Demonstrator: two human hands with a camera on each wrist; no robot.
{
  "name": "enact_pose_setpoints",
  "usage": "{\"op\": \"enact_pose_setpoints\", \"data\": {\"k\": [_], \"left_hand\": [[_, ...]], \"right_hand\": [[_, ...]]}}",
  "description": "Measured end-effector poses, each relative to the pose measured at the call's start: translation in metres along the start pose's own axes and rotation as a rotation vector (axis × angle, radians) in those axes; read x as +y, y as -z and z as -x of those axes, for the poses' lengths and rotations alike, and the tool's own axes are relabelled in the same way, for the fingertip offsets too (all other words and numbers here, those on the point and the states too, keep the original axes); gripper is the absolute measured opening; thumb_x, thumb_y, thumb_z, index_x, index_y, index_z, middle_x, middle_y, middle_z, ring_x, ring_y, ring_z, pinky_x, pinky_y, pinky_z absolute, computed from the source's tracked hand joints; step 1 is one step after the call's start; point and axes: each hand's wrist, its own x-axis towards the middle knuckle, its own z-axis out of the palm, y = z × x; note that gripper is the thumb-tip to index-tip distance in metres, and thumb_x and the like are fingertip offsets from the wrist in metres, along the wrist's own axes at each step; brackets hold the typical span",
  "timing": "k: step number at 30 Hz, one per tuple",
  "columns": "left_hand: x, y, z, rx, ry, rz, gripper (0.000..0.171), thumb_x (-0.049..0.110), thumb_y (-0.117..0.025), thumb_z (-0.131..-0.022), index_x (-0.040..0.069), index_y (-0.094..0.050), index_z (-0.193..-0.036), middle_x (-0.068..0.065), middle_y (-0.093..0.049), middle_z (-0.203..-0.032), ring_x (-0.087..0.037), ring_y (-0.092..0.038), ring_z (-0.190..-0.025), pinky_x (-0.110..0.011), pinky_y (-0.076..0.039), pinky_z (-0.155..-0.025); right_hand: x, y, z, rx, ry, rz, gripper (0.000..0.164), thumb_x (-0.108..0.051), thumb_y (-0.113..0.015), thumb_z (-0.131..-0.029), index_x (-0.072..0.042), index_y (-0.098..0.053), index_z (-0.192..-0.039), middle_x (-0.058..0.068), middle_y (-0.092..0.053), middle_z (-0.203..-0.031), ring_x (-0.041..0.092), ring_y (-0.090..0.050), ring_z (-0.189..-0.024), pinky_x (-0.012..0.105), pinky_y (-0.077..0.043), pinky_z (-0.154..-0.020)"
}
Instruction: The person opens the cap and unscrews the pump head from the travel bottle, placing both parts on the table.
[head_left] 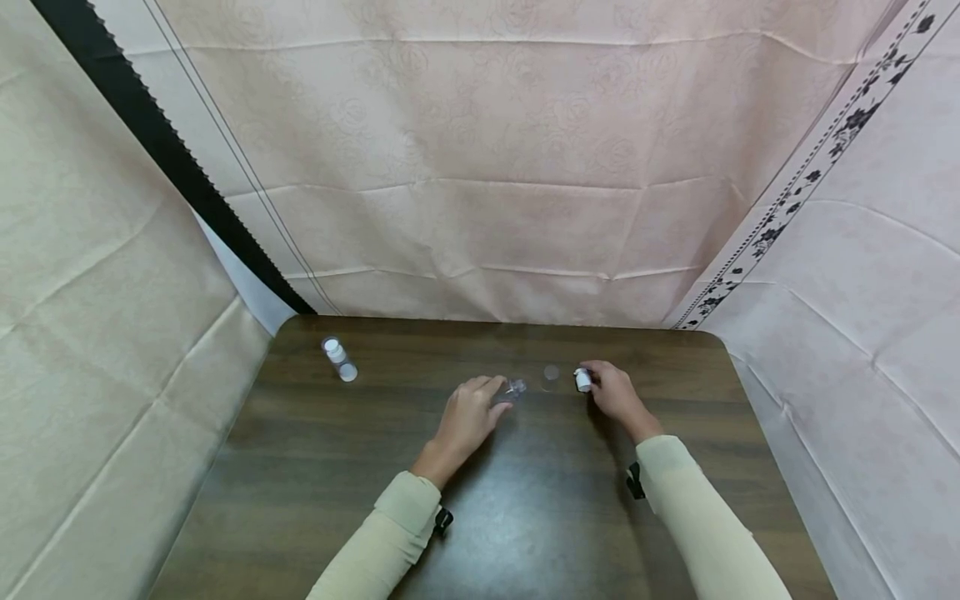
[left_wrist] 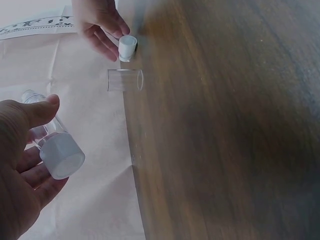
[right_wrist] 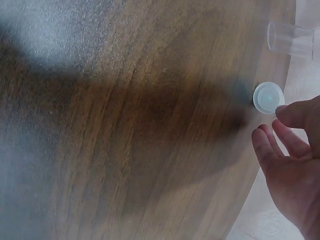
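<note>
Clear white-based bottle (left_wrist: pixel 59 147): left hand (head_left: pixel 467 414) grips | white cap (right_wrist: pixel 268 98): right hand (head_left: pixel 617 394) pinches | bottles (head_left: pixel 340 359): 2, loose caps: 1, clear cylinders (left_wrist: pixel 122 80): 1

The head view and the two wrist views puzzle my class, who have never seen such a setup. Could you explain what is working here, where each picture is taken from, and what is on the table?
There is no machine: a person works with two bare hands. The head picture comes from a camera worn on the head, looking forward and down. The other two come from cameras worn on the wrists, each looking at that hand's work.

On the brown table, a clear cylinder is between the hands, and a bottle with white parts is at the far left. The left hand holds a clear bottle with a whitish end. The right hand pinches a small white piece, perhaps a cap.
</note>
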Motion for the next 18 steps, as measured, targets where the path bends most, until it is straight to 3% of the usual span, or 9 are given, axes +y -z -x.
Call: {"op": "enact_pose_setpoints", "data": {"k": [8,18], "left_hand": [[-0.001,0.002,-0.001,-0.017,0.022,0.014,0.040,0.025,-0.083,-0.089,0.006,-0.073,-0.123,-0.011,-0.075,-0.111,-0.023,-0.074,-0.099,-0.036,-0.061,-0.083],[-0.011,-0.001,-0.007,0.037,-0.020,0.047,0.041,0.020,-0.085,-0.087,0.003,-0.072,-0.122,-0.013,-0.075,-0.111,-0.026,-0.074,-0.101,-0.035,-0.061,-0.084]], "right_hand": [[0.001,0.003,0.003,-0.025,-0.036,-0.039,0.042,0.005,-0.059,-0.097,0.000,-0.060,-0.139,0.026,-0.056,-0.143,0.041,-0.063,-0.123,0.055,-0.051,-0.102],[-0.002,0.011,0.013,-0.007,-0.053,-0.075,0.039,0.001,-0.060,-0.100,-0.001,-0.060,-0.138,0.025,-0.057,-0.142,0.042,-0.060,-0.126,0.057,-0.051,-0.101]]}}
